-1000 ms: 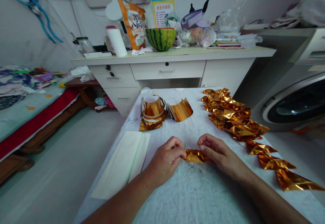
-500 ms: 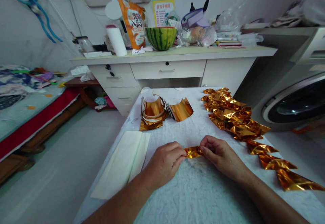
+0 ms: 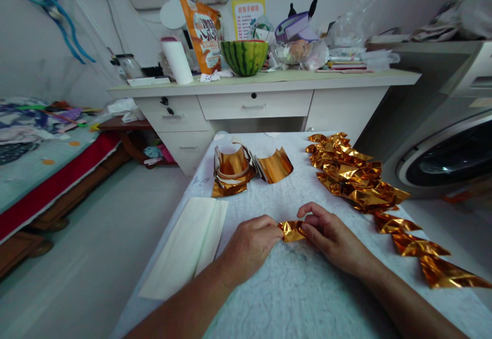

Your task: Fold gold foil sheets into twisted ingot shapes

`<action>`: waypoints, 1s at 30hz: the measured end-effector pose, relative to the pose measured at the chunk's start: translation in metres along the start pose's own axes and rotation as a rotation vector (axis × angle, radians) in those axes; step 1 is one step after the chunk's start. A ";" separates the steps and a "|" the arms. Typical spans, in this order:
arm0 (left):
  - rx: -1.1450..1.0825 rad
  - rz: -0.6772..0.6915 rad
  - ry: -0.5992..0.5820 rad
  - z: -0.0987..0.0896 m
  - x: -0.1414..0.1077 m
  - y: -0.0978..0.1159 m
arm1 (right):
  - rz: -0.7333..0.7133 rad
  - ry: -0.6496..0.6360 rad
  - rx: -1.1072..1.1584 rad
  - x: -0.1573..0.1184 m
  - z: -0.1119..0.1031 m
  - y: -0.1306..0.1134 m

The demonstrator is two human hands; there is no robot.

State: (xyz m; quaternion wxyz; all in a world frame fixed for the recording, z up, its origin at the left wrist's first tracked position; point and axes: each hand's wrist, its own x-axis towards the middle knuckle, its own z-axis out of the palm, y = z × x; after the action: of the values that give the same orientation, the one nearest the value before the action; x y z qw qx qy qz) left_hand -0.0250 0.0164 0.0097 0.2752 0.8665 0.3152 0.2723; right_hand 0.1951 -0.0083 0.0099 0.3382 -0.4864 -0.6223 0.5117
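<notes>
A small folded piece of gold foil paper [image 3: 292,231] lies between my hands, just over the cloth-covered table [image 3: 269,287]. My left hand [image 3: 251,241] pinches its left end, the fingers curled closed. On the other end, my right hand [image 3: 326,234] grips with thumb and a finger, while its index finger is raised off the foil. Several folded gold foil pieces [image 3: 353,175] lie heaped and in a row along the table's right side. Curled gold foil sheets [image 3: 274,167] and a rolled stack of them [image 3: 232,167] rest toward the far edge.
Flat pale paper sheets [image 3: 184,246] lie at the table's left. Beyond the table stands a white desk [image 3: 253,85] with a halved watermelon [image 3: 244,58], an orange snack bag [image 3: 203,36] and a paper roll [image 3: 177,62]. A washing machine [image 3: 434,103] stands right, a bed [image 3: 46,175] left.
My right index finger has lifted away from the foil, and more of the foil's right part shows. My left hand keeps its pinch in nearly the same place.
</notes>
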 end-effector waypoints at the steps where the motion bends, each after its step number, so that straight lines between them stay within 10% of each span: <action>1: -0.007 -0.001 0.000 0.000 0.000 0.000 | -0.008 -0.010 -0.003 0.000 0.000 0.000; 30: -0.259 -0.188 0.191 -0.006 0.006 -0.001 | -0.151 -0.026 -0.229 -0.003 -0.008 -0.008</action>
State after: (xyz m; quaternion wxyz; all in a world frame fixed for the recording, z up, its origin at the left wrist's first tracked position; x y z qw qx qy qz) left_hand -0.0256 0.0231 0.0153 0.3774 0.7609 0.3816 0.3647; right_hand 0.2017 -0.0089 0.0195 0.3098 -0.4671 -0.7157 0.4166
